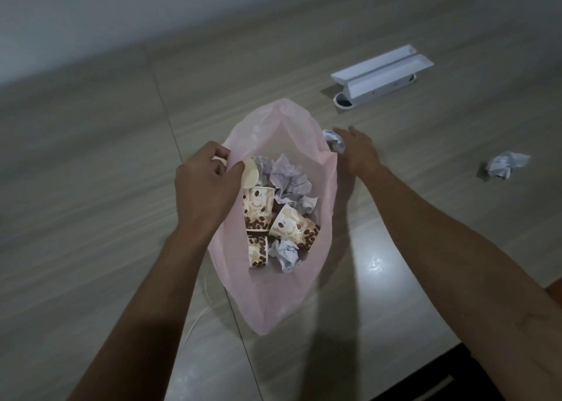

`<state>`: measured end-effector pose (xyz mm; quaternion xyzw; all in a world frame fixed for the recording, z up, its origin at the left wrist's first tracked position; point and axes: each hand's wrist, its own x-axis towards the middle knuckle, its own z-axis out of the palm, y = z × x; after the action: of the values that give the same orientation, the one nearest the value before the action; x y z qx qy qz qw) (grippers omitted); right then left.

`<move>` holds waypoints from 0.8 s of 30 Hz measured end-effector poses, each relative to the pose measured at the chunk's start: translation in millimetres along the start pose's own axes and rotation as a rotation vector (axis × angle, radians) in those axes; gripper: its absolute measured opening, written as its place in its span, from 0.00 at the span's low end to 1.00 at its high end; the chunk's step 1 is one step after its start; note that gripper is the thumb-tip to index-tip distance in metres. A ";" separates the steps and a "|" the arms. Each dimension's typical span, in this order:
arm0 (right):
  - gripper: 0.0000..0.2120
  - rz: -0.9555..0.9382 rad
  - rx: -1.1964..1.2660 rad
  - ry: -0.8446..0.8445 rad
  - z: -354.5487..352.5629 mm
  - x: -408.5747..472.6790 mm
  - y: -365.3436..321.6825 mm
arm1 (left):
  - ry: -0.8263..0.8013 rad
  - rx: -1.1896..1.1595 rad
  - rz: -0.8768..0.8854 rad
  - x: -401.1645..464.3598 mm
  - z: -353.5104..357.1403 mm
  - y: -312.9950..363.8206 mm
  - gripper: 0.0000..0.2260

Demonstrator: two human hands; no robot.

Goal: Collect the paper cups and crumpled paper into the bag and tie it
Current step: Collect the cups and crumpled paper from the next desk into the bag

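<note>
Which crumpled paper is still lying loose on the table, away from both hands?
The crumpled paper far right on the table. The other one outside the bag is already under the right hand; the rest sit inside the pink bag.

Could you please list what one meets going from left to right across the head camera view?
Left hand gripping the bag's rim → pink bag of cups and paper → right hand on a crumpled paper → white box → loose crumpled paper.

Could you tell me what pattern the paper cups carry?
Brown coffee beans on cream paper cups, head view.
</note>
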<state>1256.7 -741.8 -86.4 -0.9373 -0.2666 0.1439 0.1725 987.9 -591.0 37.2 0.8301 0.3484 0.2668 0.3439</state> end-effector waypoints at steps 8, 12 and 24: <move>0.09 0.071 0.110 0.176 28.9 -32.7 0.6 | 0.005 -0.041 -0.029 1.3 -5.1 1.3 0.03; 0.07 0.072 0.020 0.189 34.7 -63.2 7.5 | 0.027 -0.015 -0.021 -2.3 -16.1 -1.4 0.03; 0.17 0.449 0.853 0.426 -10.0 -192.0 -26.3 | 0.113 -0.033 -0.093 -0.4 -56.9 -14.6 0.01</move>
<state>1091.7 -828.8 -32.7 -0.8262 0.0641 0.0795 0.5540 943.1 -561.8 61.4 0.7908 0.4010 0.3027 0.3495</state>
